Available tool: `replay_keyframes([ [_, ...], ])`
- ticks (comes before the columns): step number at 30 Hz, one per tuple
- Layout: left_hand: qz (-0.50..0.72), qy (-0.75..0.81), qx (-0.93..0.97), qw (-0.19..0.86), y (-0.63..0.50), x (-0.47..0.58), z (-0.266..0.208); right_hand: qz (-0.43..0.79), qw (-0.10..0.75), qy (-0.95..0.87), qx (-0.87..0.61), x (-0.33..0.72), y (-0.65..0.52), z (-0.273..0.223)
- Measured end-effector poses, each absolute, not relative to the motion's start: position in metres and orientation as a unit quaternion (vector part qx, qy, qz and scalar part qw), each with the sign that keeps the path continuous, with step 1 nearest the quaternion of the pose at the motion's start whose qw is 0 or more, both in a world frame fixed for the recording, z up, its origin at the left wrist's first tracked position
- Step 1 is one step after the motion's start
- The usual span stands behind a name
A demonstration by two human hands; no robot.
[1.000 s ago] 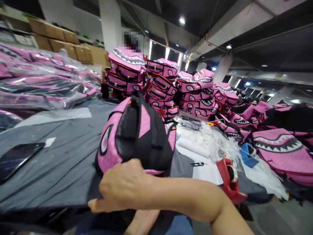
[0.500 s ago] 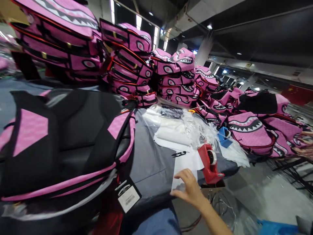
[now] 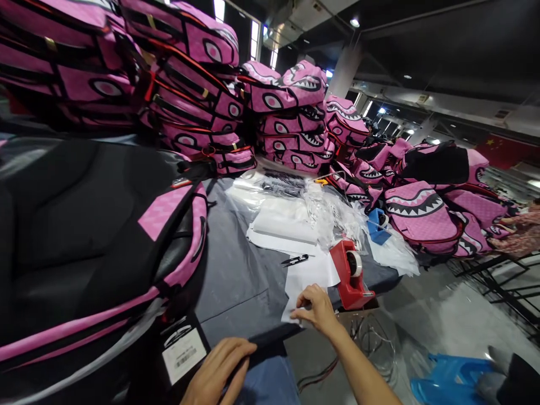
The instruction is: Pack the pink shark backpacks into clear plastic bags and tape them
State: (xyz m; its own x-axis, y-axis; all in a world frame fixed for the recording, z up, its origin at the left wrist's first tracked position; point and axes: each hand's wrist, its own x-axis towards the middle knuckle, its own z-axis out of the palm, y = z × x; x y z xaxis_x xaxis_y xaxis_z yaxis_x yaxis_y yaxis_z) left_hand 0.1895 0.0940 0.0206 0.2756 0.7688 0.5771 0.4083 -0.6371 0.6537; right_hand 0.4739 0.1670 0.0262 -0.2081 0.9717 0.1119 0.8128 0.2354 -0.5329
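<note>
My right hand [image 3: 315, 310] is at the table's front edge, thumb and fingers closed on the near end of a white paper sheet [image 3: 307, 274]. Low in the middle, my left hand [image 3: 220, 368] has its fingers stretched out and holds nothing visible. It is beside a hang tag [image 3: 184, 353] with a barcode label, which hangs from a black and pink backpack [image 3: 84, 225] lying on the left. Thread snips [image 3: 295, 260] lie by the paper's far end. A red tape dispenser [image 3: 349, 275] stands right of the sheet, near the table edge.
Stacks of pink shark-mouth backpacks [image 3: 291, 121] line the back. Clear plastic bags [image 3: 291, 197] and a blue tape dispenser [image 3: 378, 225] are on the table. A blue plastic stool [image 3: 455, 377] and loose cables [image 3: 375, 343] are below right. Someone's patterned sleeve [image 3: 521, 233] shows far right.
My left hand has come into view from below. My right hand has moved slightly left and up and its spread fingers have closed on the paper. The view has shifted right.
</note>
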Motion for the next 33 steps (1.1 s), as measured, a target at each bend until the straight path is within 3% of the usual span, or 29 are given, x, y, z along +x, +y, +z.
replay_keyframes([
  [8, 0.390, 0.294, 0.872, 0.018, 0.127, 0.238, 0.003, 0.273, 0.214, -0.756, -0.556, 0.485, 0.180, 0.032],
  [14, 0.359, 0.282, 0.889, -0.034, 0.143, 0.265, -0.006, 0.254, 0.226, -0.759, -0.555, 0.479, 0.177, 0.038],
  [18, 0.331, 0.278, 0.900, -0.058, 0.144, 0.271, -0.023, 0.174, 0.313, -0.706, -0.611, 0.491, 0.195, 0.056],
  [22, 0.315, 0.281, 0.906, -0.022, 0.145, 0.271, -0.033, 0.032, 0.448, -0.605, -0.658, 0.512, 0.228, 0.112],
  [24, 0.314, 0.283, 0.906, -0.008, 0.146, 0.270, -0.030, -0.006, 0.472, -0.622, -0.625, 0.511, 0.234, 0.145],
  [26, 0.332, 0.279, 0.901, -0.002, 0.147, 0.268, -0.022, -0.021, 0.454, -0.690, -0.564, 0.499, 0.228, 0.171],
  [29, 0.420, 0.320, 0.849, 0.032, 0.143, 0.260, -0.002, 0.001, 0.348, -0.795, -0.496, 0.466, 0.202, 0.187],
  [33, 0.562, 0.432, 0.695, 0.121, 0.126, 0.240, 0.034, 0.212, 0.141, -0.858, -0.445, 0.418, 0.169, 0.178],
])
